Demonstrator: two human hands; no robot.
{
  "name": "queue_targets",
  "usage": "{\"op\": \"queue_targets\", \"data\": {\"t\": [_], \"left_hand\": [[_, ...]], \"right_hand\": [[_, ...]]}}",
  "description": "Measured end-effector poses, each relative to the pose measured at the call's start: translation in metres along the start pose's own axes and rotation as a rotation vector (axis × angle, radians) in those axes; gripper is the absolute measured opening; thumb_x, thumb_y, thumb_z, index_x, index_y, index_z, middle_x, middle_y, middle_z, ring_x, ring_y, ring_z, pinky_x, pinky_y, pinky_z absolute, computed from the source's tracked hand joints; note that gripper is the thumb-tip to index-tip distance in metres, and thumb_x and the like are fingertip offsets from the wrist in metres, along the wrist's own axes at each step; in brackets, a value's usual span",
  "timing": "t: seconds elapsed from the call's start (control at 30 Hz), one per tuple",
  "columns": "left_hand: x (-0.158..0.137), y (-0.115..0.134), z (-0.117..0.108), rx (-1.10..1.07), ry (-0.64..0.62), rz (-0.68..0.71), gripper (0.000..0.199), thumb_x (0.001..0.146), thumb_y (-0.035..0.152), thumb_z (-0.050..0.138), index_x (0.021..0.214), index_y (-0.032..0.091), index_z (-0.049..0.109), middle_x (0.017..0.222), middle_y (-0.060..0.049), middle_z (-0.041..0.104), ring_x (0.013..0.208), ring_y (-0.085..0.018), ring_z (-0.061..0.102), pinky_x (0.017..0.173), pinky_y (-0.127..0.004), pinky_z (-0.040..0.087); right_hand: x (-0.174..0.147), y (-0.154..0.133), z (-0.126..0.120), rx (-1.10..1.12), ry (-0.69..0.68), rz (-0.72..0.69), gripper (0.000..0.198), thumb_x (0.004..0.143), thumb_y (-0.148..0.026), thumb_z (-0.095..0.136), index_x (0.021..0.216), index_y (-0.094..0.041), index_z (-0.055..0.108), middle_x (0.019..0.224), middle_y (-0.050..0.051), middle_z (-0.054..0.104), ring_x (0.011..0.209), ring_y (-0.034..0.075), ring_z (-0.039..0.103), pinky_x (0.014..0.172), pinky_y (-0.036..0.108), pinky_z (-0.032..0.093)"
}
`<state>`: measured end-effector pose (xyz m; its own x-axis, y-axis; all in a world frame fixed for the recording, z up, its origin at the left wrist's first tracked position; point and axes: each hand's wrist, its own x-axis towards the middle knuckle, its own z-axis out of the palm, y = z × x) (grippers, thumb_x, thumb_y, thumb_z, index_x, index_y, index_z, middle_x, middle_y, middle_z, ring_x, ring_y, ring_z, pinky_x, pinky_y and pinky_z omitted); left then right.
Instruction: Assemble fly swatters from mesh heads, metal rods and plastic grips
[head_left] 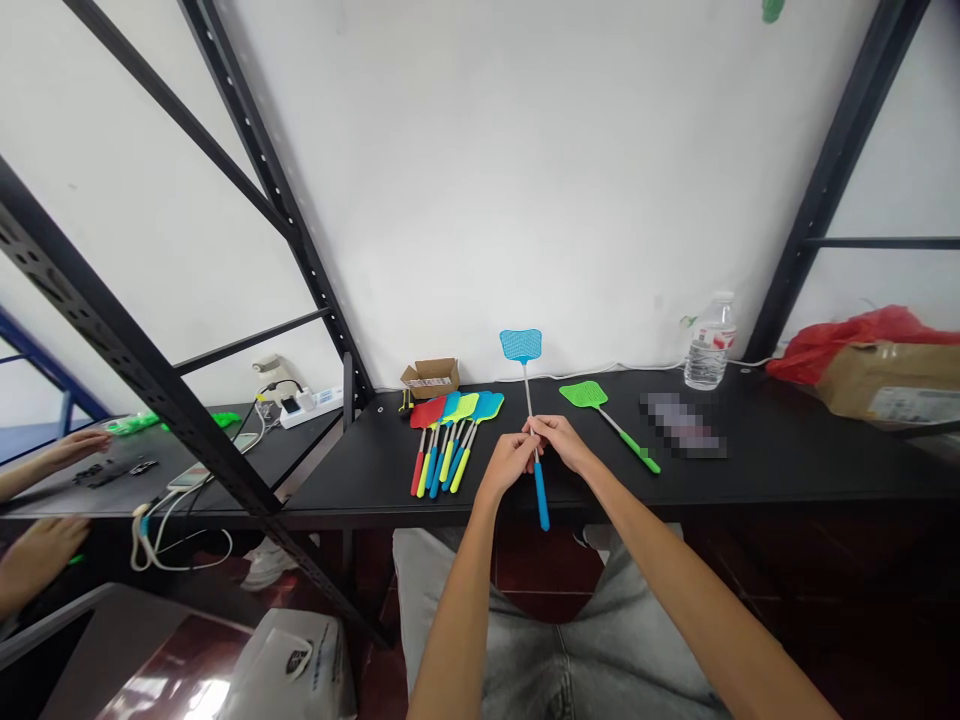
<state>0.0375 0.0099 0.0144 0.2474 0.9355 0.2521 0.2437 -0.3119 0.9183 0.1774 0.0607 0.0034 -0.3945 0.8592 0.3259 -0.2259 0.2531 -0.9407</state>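
Note:
A blue fly swatter [520, 345] is held upright in front of me, its mesh head up and its blue handle pointing down past the table edge. My left hand [514, 459] grips it where the metal rod meets the handle. Slightly higher, the fingers of my right hand [559, 440] pinch the rod, touching the left fingers. To the left lies a row of several fly swatters [455, 408] in red, blue and yellow-green, overlapping with their handles toward me. A single green fly swatter [586, 394] lies slantwise to the right.
Behind the row stands a small open cardboard box [431, 377]. A water bottle [709, 342], a blurred-out item [684, 424] and a larger carton [889, 382] with red plastic are on the right. Black shelf posts [247, 120] frame the table [780, 450]. Another person's hands [46, 548] are at far left.

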Motion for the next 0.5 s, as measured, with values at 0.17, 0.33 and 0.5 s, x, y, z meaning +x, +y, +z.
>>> {"op": "queue_targets", "data": {"t": [0.17, 0.33, 0.5], "left_hand": [[0.001, 0.0, 0.0, 0.003, 0.021, -0.007, 0.05, 0.086, 0.058, 0.049, 0.065, 0.014, 0.059, 0.05, 0.002, 0.05, 0.046, -0.01, 0.048, 0.05, -0.022, 0.036], [0.001, 0.0, -0.002, 0.051, 0.011, 0.031, 0.052, 0.086, 0.059, 0.047, 0.063, 0.014, 0.057, 0.053, 0.003, 0.046, 0.047, -0.008, 0.042, 0.048, -0.021, 0.031], [0.001, 0.003, -0.003, 0.105, 0.012, 0.052, 0.053, 0.087, 0.06, 0.045, 0.061, 0.014, 0.056, 0.05, 0.004, 0.041, 0.047, -0.008, 0.037, 0.047, -0.022, 0.026]], "right_hand": [[0.0, 0.001, -0.001, 0.002, 0.01, -0.01, 0.038, 0.079, -0.054, 0.064, 0.075, -0.016, 0.068, 0.054, -0.002, 0.053, 0.049, 0.012, 0.049, 0.05, 0.026, 0.038], [0.004, 0.009, -0.005, 0.055, 0.104, 0.013, 0.039, 0.076, -0.054, 0.067, 0.075, -0.015, 0.071, 0.054, -0.001, 0.054, 0.049, 0.011, 0.049, 0.051, 0.026, 0.038], [0.008, 0.013, -0.008, 0.089, 0.186, 0.047, 0.04, 0.072, -0.055, 0.071, 0.072, -0.015, 0.071, 0.055, 0.0, 0.055, 0.05, 0.011, 0.048, 0.051, 0.025, 0.036]]}}
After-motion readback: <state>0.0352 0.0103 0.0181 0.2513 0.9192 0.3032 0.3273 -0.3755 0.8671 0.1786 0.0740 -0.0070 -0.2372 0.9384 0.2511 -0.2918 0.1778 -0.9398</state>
